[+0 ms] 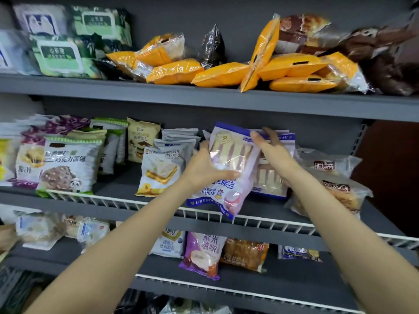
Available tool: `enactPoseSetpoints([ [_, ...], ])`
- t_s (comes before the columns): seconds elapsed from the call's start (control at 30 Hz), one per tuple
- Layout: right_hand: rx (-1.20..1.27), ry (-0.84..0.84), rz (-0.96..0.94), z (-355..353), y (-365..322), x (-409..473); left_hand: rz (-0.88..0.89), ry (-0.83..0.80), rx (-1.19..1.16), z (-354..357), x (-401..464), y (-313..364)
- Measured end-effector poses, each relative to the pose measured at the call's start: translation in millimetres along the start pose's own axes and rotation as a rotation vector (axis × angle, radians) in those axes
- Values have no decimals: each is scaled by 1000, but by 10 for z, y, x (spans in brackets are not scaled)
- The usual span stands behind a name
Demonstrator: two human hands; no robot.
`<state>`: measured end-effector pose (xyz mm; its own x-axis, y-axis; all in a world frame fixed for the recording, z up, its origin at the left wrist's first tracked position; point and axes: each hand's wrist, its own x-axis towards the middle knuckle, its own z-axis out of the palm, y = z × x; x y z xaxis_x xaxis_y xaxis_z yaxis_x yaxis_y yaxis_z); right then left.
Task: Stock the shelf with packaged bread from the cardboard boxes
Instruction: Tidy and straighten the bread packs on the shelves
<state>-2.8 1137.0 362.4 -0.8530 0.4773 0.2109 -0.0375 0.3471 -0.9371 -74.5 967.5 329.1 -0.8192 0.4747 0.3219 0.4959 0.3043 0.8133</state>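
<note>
Left hand (201,166) grips the purple-striped bread pack (231,164) upside down, thumb curled under it, over the middle shelf (272,211). Right hand (272,150), at three o'clock of the pack, touches its edge with straight, slightly spread fingers.

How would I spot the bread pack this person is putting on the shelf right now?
Find the middle shelf, the one with the white wire rail along its front. Just right of its centre, the left hand grips a bread pack upside down, with the right hand at its far edge. Unlike its neighbours, it is tilted, with purple-striped slices behind a clear window and a blue border.
</note>
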Motion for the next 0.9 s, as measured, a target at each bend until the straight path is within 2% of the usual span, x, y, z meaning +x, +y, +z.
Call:
enactPoseSetpoints([
  [0.07,60,-82,54,-112,-93,-118,80,-86,32,-18,-27,99],
  [0.13,201,-38,75,-211,-100,-202,140,-66,64,-41,-17,177],
  [0.17,303,27,84,-239,-74,-232,162,13,101,-36,-1,204],
  [0.23,547,178,139,-244,22,-316,139,269,156,16,38,236],
  [0.3,787,279,192,-136,162,-402,26,465,121,114,13,305],
  [0.33,877,310,206,-51,226,-445,-40,478,60,195,-2,338],
  [0.4,979,338,214,91,316,-546,-144,324,-178,336,15,390],
  [0.47,878,298,199,158,353,-642,-167,166,-436,412,60,437],
  [0.5,700,285,178,145,373,-666,-150,158,-463,421,108,429],
  [0.6,-75,385,59,-52,397,-656,-54,107,-369,368,214,473],
  [0.67,-330,486,-97,-212,329,-586,11,29,-294,334,268,505],
  [0.73,-422,396,-191,-343,230,-455,38,-60,-281,315,303,518],
  [0.8,-355,178,-160,-412,152,-337,46,-126,-301,334,322,520],
  [0.83,-337,134,-162,-425,135,-293,49,-133,-314,353,333,524],
  [0.9,-299,167,-212,-413,142,-204,53,-105,-279,381,356,534],
])
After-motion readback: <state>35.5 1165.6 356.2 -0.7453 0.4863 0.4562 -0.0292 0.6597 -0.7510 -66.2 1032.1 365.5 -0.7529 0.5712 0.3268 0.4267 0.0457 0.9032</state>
